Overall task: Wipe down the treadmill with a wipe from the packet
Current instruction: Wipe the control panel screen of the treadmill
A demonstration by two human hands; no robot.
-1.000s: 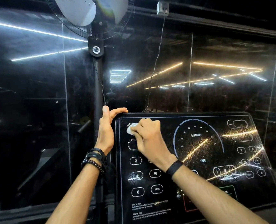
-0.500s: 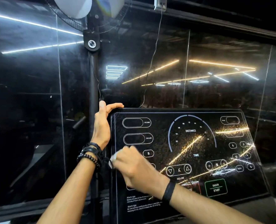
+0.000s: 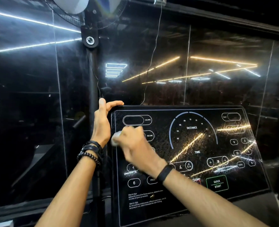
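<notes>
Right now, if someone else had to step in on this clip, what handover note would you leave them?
Left hand: braces the console at its top left corner, fingers hooked over the top edge.
Right hand: grips a balled white wipe and presses it on the console's left side, beside the INCLINE window.
Done: cannot tell how much has been wiped; specks still show across the middle and right of the console.
Left: wipe the middle, the right button group and the QUICK START button; the rest of the treadmill and the packet are out of view.
</notes>
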